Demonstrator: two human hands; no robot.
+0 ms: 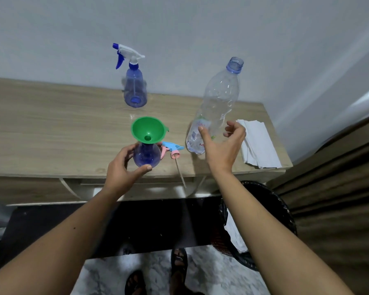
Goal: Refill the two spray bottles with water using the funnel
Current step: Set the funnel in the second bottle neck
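Label (197,133) unreadable (red letters).

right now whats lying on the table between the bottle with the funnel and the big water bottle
The head view shows a pink-and-blue spray head, unscrewed and lying on its side, between the funnel bottle and the water bottle.

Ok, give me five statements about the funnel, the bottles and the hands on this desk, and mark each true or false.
1. The green funnel sits in the neck of the spray bottle that the left hand holds. True.
2. The far spray bottle by the wall has its trigger head off. False: its blue and white head is on.
3. The big clear water bottle is capped. False: its mouth is open.
4. A pink and blue trigger head lies on the desk. True.
5. The right hand grips the funnel. False: it is open beside the water bottle.
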